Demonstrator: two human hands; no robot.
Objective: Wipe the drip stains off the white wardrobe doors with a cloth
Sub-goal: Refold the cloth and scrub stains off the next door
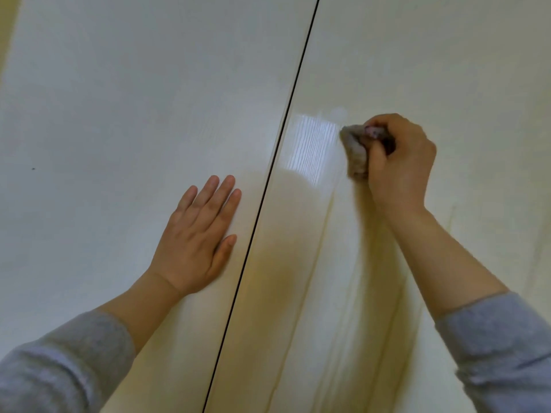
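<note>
Two white wardrobe doors fill the view, the left door [119,99] and the right door [432,55], split by a dark gap [286,114]. My right hand [402,162] grips a bunched brownish-grey cloth [354,153] and holds it against the right door. Faint yellowish drip streaks [322,242] run down the right door below the cloth. My left hand [196,239] lies flat on the left door, fingers straight, just left of the gap.
A bright window reflection [316,144] glints on the right door just left of the cloth. A small dark speck [33,168] marks the left door. A yellowish wall strip [7,22] shows at the far left edge.
</note>
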